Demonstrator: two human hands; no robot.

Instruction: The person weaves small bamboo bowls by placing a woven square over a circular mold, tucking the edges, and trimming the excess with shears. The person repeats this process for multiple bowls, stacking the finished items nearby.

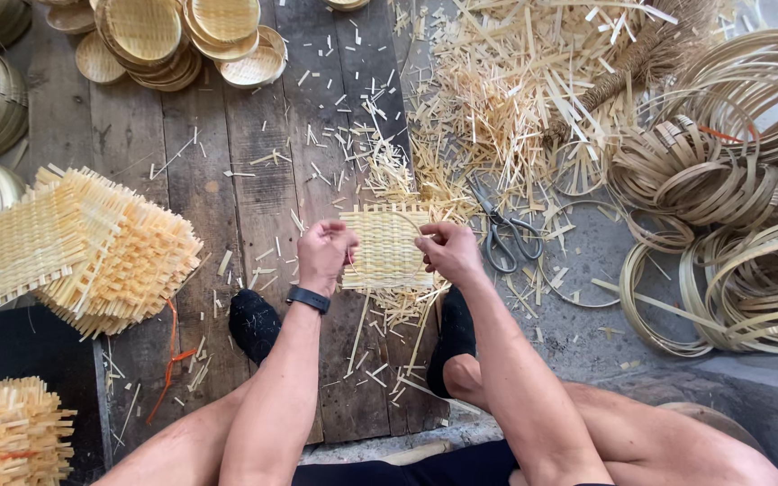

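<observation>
woven mat: square bamboo mat (pixel 386 247) held flat between both hands, above the plank floor (pixel 227 153), between the person's feet
ring: thin bamboo hoop (pixel 418 236) seems to lie against the mat's right side; hard to tell how far seated
left hand (pixel 324 254): fingers clamped on mat's left edge
right hand (pixel 447 252): fingers clamped on right edge, at the hoop
progress: mat edges untrimmed, still square; looks early on this piece
done: round finished trays (pixel 182 36) stacked top left
left: flat mat stacks (pixel 83 247), hoop pile (pixel 722 207)
nearby: scissors (pixel 502 229) lying free, offcuts (pixel 515 99)
</observation>
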